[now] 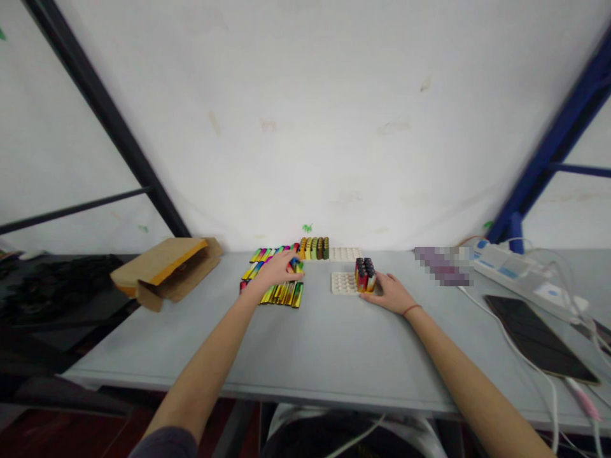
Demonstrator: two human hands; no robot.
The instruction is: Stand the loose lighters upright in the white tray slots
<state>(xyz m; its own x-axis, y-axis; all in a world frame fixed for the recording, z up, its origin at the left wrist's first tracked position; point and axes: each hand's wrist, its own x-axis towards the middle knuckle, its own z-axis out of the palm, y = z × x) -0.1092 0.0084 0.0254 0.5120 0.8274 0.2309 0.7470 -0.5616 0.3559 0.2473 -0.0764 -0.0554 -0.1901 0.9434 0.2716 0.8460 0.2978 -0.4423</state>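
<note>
My left hand (277, 270) reaches over rows of shiny, multicoloured tubes (281, 294) lying flat on the table. Its thumb and fingers are apart, with more of the tubes beneath them. A small cluster of dark-topped, red and yellow tubes (365, 275) stands upright at the right end of a white tray (342, 284) with round hollows. My right hand (390, 294) is curved round the right side of this cluster, thumb in front and fingers behind; the fingertips are partly hidden. Behind, a block of upright gold-green tubes (315, 249) stands beside a second white hollowed tray (345, 254).
An open brown cardboard box (165, 270) lies on the left of the grey table (305, 356). At the right are a blurred purple object (442, 264), a white power strip (525, 280), a dark tablet (539, 337) and loose white cables. A white wall rises behind the table.
</note>
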